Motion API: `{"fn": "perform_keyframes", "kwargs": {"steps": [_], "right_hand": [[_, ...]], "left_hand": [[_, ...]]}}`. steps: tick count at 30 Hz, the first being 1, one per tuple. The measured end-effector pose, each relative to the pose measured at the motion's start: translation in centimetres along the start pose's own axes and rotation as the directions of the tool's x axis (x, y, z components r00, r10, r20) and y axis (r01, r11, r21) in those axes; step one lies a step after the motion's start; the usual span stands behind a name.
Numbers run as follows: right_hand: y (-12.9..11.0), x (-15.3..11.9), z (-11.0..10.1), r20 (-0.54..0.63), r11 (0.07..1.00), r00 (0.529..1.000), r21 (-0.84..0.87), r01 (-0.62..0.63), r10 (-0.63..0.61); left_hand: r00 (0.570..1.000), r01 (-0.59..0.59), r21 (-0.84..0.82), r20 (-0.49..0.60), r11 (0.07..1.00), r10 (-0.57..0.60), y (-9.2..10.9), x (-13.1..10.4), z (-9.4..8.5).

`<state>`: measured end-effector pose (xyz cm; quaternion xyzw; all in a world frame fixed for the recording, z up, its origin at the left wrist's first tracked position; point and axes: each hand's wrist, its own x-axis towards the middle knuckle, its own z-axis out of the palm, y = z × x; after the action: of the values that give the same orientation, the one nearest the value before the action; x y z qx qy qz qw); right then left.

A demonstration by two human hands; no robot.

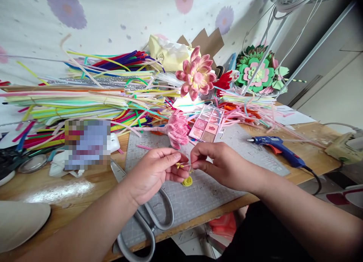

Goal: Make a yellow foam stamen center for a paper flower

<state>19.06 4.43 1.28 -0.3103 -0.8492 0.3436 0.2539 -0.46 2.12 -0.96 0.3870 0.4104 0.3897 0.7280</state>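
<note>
Both my hands are raised over the grey cutting mat (227,180). My left hand (157,171) is closed in a pinch on a small yellow piece with thin pale strands (179,165). Thumb and forefinger of my right hand (217,163) pinch the strands' other end. Just below my fingertips lies a coiled yellow disc (187,181), partly hidden. Beyond my hands, a pink pipe-cleaner flower (178,129) lies on its side beside a makeup palette (207,124). Large scissors (153,220) with grey handles rest under my left forearm.
Bundles of coloured pipe cleaners (85,99) fill the back left. A blue glue gun (279,148) lies at right, its cable running off the table edge. A larger pink flower (197,75) stands at the back, near a green paper-like flower (256,71). A pale cap-like object (22,222) is at lower left.
</note>
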Motion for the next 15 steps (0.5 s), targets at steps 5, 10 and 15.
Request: {"fn": "perform_keyframes", "kwargs": {"steps": [5, 10, 15], "right_hand": [[-0.2, -0.1, 0.1, -0.072, 0.994, 0.997, 0.109, 0.03, -0.022], [-0.7, 0.0, 0.7, -0.083, 0.969, 0.997, 0.248, 0.021, 0.0], [-1.2, 0.0, 0.9, -0.092, 0.947, 0.996, 0.32, 0.021, 0.009]], "left_hand": [[1.0, 0.026, -0.053, 0.009, 0.998, -0.025, -0.2, 0.2, 0.1], [0.999, -0.012, -0.091, -0.033, 0.996, 0.009, -0.5, 0.4, 0.4], [0.999, -0.022, -0.133, -0.046, 0.991, 0.016, -0.7, 0.5, 0.5]]}}
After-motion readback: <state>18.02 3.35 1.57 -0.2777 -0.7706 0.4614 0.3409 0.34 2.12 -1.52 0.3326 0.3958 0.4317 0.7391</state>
